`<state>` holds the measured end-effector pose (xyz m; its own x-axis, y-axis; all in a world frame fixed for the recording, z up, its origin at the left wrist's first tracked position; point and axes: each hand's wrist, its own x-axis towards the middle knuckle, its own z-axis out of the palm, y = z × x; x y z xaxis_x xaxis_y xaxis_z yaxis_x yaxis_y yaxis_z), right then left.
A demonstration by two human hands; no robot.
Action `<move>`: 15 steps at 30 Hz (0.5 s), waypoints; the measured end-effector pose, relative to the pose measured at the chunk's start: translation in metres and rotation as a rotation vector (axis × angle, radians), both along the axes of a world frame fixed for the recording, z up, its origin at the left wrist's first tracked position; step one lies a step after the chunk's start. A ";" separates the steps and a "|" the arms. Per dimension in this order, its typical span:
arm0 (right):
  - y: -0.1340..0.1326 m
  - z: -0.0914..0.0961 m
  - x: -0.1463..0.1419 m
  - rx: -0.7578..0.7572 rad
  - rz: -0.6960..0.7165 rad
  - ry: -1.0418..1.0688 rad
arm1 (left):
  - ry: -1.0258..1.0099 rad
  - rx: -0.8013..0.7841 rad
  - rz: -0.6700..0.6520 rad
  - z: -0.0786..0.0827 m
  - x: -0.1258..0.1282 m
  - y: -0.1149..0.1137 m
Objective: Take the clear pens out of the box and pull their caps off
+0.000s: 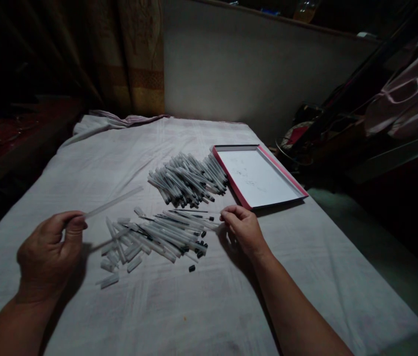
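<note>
- Holding a clear tube [114, 201] in the left hand [51, 252].
- Pinching a thin refill [190, 211] in the right hand [242, 227].
- With loose pen parts [160, 235] between both.

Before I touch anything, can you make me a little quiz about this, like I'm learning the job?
1. Pick one. Who holds the long clear tube above the pale cloth?
a) the left hand
b) the right hand
c) neither hand

2. True or false? The shallow box is closer to the left hand than to the right hand.

3. Fill in the missing word. The little cap lying by itself near the nearer pile is coloured ____.

Key: 1. a. 2. False: it is closer to the right hand. 3. Black.
</note>
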<state>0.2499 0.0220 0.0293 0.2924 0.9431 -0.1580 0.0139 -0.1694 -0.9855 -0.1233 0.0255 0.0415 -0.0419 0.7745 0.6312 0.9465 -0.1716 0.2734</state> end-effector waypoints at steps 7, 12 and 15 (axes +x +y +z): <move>-0.014 -0.006 -0.018 0.107 0.183 -0.317 | -0.022 -0.020 -0.351 -0.005 0.044 -0.014; -0.022 0.006 -0.022 0.094 0.389 -0.266 | 0.006 0.029 -0.594 -0.004 0.078 -0.026; -0.026 0.011 -0.027 0.038 0.553 -0.145 | 0.031 0.051 -0.650 -0.005 0.086 -0.030</move>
<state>0.2226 -0.0037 0.0399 -0.2304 0.9661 -0.1164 0.2260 -0.0632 -0.9721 -0.0371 -0.0043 0.0369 0.4438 0.6049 0.6611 0.6525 -0.7238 0.2242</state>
